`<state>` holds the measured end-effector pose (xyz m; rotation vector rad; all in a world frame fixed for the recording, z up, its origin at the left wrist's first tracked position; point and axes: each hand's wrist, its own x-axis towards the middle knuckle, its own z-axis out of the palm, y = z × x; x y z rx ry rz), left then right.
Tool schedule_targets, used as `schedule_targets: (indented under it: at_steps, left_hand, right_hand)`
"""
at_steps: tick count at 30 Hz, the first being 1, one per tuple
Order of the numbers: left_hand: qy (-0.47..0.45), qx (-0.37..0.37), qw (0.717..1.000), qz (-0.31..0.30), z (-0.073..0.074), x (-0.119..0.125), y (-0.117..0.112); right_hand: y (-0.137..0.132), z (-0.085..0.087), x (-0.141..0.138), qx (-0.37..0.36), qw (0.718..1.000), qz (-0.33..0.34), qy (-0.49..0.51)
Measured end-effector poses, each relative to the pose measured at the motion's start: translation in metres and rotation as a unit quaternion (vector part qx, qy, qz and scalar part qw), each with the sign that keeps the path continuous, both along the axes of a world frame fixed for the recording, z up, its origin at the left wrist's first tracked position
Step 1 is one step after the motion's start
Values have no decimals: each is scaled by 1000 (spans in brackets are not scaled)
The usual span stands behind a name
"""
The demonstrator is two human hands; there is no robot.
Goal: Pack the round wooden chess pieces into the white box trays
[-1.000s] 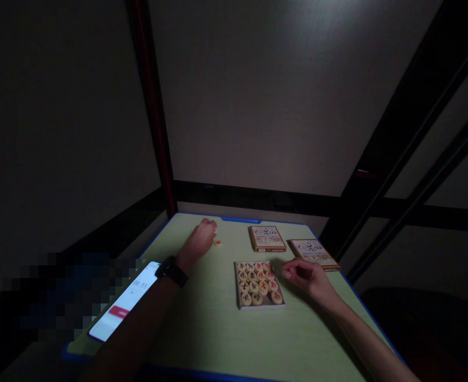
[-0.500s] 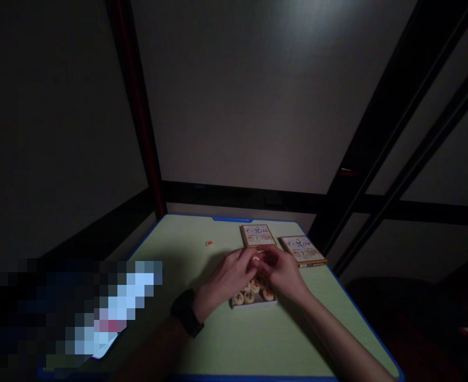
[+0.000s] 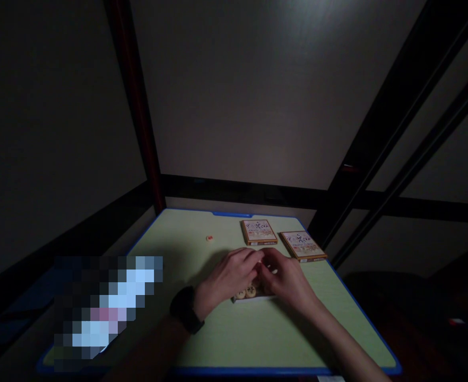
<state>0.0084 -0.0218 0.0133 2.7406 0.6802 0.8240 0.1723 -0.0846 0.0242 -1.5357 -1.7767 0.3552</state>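
My left hand, with a black watch at the wrist, and my right hand meet over a shallow open box. Both have their fingers curled and closed, tips together around a small pale Chinese chess piece, mostly covered by the fingers. Below the left fingers, round cream Chinese chess pieces with dark characters lie in the box. The rest of the box's contents is hidden under my hands. One chess piece with a red mark lies alone on the table, beyond my left hand.
Two flat chess boxes with printed covers, one behind my hands and one to the right, lie on the pale green table. The table has a blue rim. A blurred-out bright object is at the left edge. Walls stand behind.
My right hand has moved slightly down and closer to my left, covering more pieces in the box. The view has shifted a little.
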Motion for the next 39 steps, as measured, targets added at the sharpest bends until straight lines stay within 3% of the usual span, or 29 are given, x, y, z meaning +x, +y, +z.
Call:
schedule_targets:
  at_steps: [3,6,10,16,22,32,39]
  left_hand:
    - [-43,-23,998,-35,4,-3,0]
    - [-59,-36,997,-25,7,-8,1]
    - [-12,-71,997,-21,10,-12,4]
    - [65,-138,982,-110,9,-10,0]
    - [124,-117,981,-94,11,-8,-4]
    - [140,-91,982,-93,3,-7,-4]
    - [134,-75,984,-88,9,-7,-6]
  right_hand:
    - [-1,-2,12,-3,999,4,40]
    - [-5,-5,20,36,999,-11,37]
    - [-14,-10,21,83,996,16,17]
    - [-22,-13,19,60,997,56,0]
    - [-24,-12,21,54,996,72,-23]
    - [-24,-16,26,59,992,99,-40]
    - [-25,-12,25,38,990,126,-57]
